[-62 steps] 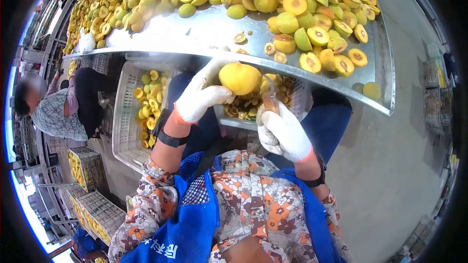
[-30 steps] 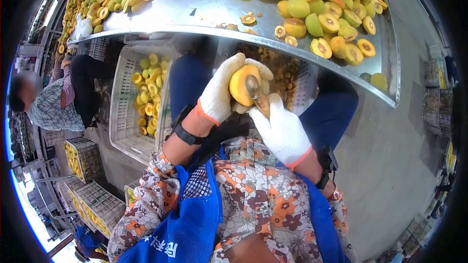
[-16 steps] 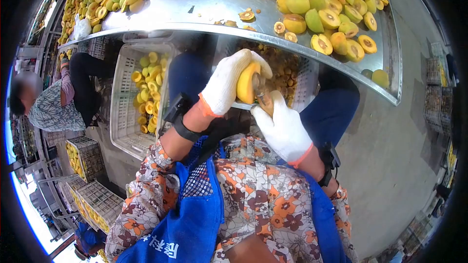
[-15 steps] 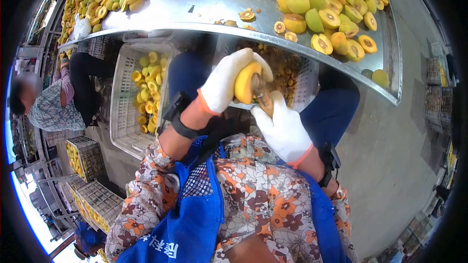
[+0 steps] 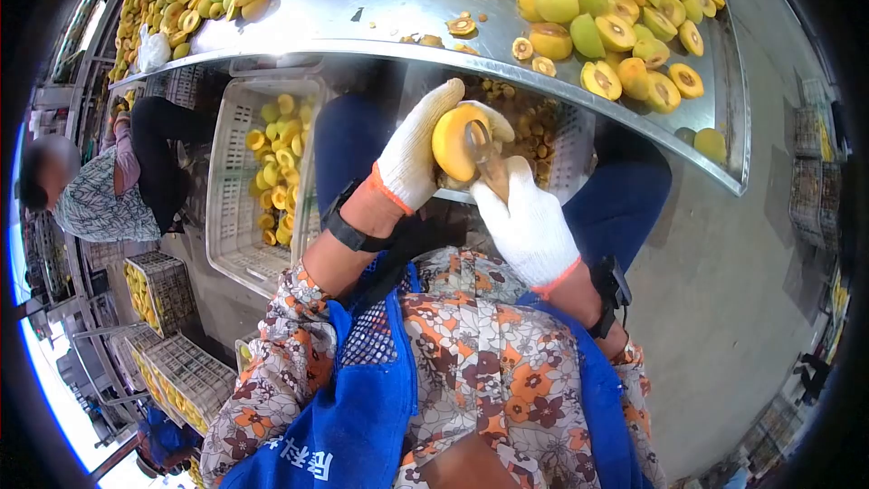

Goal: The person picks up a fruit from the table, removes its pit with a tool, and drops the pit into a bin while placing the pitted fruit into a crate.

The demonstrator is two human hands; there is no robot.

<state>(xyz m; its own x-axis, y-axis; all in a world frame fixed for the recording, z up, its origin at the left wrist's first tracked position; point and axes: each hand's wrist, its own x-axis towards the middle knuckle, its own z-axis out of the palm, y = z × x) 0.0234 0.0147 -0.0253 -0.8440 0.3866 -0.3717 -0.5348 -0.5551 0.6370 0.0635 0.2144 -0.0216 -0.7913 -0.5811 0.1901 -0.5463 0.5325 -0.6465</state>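
The two hands are close together, each one in a white glove. The left hand (image 5: 407, 154) is wrapped around a yellow fruit half (image 5: 451, 147), with its cut side turned toward the other hand. The right hand (image 5: 536, 234) grips the brown handle of a small tool (image 5: 493, 174). The metal end of the tool is at the cut side of the fruit, between the two hands. How deep it goes in, I cannot tell. Just past the hands, and lower down, is a pale crate (image 5: 572, 149) with lots of small brown and yellow bits in it. Past that is a shiny metal table (image 5: 308, 29), and its edge runs in front of both hands. A big heap of green and yellow fruit (image 5: 557, 2) sits on the table, and many pieces are cut open. To the left of the left hand is a white crate (image 5: 237, 254) with yellow fruit pieces (image 5: 282, 163) inside. Farther left of the hands, another person (image 5: 107, 204) sits in dark trousers.
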